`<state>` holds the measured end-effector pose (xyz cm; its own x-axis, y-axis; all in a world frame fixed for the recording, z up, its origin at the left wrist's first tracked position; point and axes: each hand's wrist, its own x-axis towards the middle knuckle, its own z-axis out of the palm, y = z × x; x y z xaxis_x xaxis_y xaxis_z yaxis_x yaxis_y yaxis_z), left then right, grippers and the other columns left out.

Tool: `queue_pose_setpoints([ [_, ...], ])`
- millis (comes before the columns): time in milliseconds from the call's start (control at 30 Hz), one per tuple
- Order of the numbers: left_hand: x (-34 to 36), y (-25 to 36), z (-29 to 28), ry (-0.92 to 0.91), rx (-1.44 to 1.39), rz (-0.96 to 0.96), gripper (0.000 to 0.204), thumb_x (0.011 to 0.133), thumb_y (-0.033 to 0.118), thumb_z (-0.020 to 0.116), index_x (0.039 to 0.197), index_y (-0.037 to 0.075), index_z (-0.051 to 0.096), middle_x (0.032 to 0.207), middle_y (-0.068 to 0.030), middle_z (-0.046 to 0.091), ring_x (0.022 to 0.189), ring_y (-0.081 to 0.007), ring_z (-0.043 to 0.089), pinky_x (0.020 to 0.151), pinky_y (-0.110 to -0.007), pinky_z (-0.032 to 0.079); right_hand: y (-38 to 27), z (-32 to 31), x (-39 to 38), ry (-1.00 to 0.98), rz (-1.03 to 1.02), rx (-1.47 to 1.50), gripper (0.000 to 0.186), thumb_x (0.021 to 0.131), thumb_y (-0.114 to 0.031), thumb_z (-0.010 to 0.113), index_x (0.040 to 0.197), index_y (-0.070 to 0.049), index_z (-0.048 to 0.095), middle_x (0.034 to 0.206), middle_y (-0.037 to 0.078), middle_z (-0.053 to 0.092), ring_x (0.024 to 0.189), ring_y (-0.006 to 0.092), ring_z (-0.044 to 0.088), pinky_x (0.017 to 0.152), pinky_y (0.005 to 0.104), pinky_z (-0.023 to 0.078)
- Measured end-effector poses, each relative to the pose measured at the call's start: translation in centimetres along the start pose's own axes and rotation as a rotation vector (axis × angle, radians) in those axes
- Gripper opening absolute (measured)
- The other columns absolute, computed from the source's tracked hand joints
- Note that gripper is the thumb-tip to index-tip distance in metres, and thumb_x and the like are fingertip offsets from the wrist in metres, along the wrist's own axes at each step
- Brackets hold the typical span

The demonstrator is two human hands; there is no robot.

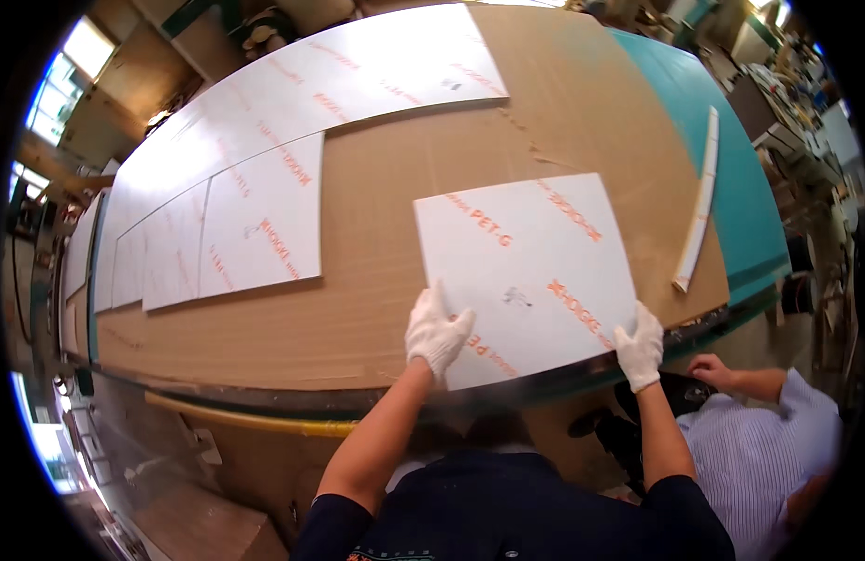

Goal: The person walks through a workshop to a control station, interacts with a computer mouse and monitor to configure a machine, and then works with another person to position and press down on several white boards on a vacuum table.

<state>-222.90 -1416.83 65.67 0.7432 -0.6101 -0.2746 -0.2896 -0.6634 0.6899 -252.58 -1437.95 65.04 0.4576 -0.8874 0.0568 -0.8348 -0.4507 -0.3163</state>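
A square white panel (530, 252) with orange print on its protective film lies at the near edge of the table, its near side reaching the rim. My left hand (439, 327), in a white knitted glove, holds the panel's left edge near the front, the thumb lying on its top face. At the near right corner my right hand (641, 346), gloved alike, grips the edge with the thumb on top. The fingers under the edges are partly hidden. Beneath the panel spreads a large brown sheet (376, 206).
More white film-covered panels (264, 215) lie side by side on the left, with a long one (386, 70) behind. A narrow white strip (699, 201) rests at the right, across the brown sheet's edge and the teal surface (755, 215). Another person (750, 439) is close on my right.
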Motion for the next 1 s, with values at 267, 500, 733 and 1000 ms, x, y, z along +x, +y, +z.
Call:
queue_pose_setpoints([
  [267, 1.9, -15.9, -16.2, 0.291, 0.006, 0.086, 0.07, 0.082, 0.036, 0.064, 0.142, 0.005, 0.043, 0.136, -0.0206, 0.051, 0.127, -0.0339, 0.046, 0.108, -0.04, 0.037, -21.1, 5.4, -2.2, -0.039, -0.448, 0.398, 0.051, 0.081, -0.007, 0.058, 0.13, 0.004, 0.051, 0.127, 0.025, 0.056, 0.122, 0.0369, 0.052, 0.105, 0.0422, 0.039],
  [500, 8.8, -33.8, -33.2, 0.463, 0.404, -0.158, 0.067, 0.083, 0.035, 0.061, 0.138, 0.003, 0.044, 0.133, -0.0178, 0.05, 0.126, -0.0316, 0.044, 0.107, -0.042, 0.035, -42.8, 15.9, -5.8, -0.218, -0.475, 0.395, 0.057, 0.078, -0.015, 0.067, 0.13, 0.002, 0.052, 0.13, 0.024, 0.055, 0.123, 0.0386, 0.05, 0.105, 0.0425, 0.04],
  [733, 12.6, -32.0, -34.1, 0.377, 0.415, -0.365, 0.074, 0.084, 0.042, 0.062, 0.144, 0.005, 0.037, 0.132, -0.0167, 0.047, 0.127, -0.0308, 0.041, 0.107, -0.039, 0.037, -49.4, 20.6, -3.3, -0.098, -0.41, 0.09, 0.064, 0.073, -0.02, 0.075, 0.129, -0.003, 0.051, 0.129, 0.02, 0.054, 0.12, 0.0377, 0.049, 0.103, 0.0436, 0.041],
  [1000, 13.4, -31.9, -36.5, 0.277, 0.278, -0.512, 0.076, 0.082, 0.041, 0.065, 0.141, 0.004, 0.035, 0.128, -0.0207, 0.052, 0.118, -0.0325, 0.054, 0.095, -0.043, 0.049, -48.7, 20.8, -2.5, -0.149, -0.41, -0.025, 0.06, 0.071, -0.02, 0.076, 0.125, -0.004, 0.057, 0.128, 0.019, 0.055, 0.12, 0.0371, 0.049, 0.102, 0.0426, 0.041],
])
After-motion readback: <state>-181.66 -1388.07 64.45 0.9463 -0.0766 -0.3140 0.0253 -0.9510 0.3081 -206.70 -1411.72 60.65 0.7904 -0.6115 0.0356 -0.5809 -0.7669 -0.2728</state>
